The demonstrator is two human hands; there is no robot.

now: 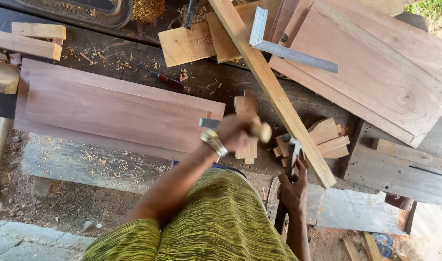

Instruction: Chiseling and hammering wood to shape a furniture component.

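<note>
My left hand (236,133) is closed around a chisel (262,131) with a pale round wooden handle. The chisel's metal blade lies against the right end of a long reddish board (109,111) that rests flat on the workbench. A metal bracelet sits on that wrist. My right hand (294,189) grips the handle of a hammer (292,145). The hammer's steel head is raised just right of the chisel handle, with a small gap between them.
A long pale slat (274,92) runs diagonally past the hammer. Small offcuts (329,137) lie beside it. A metal try square (291,52) rests on wide planks (380,72) at the right. A red-handled tool (172,83) and shavings lie behind the board.
</note>
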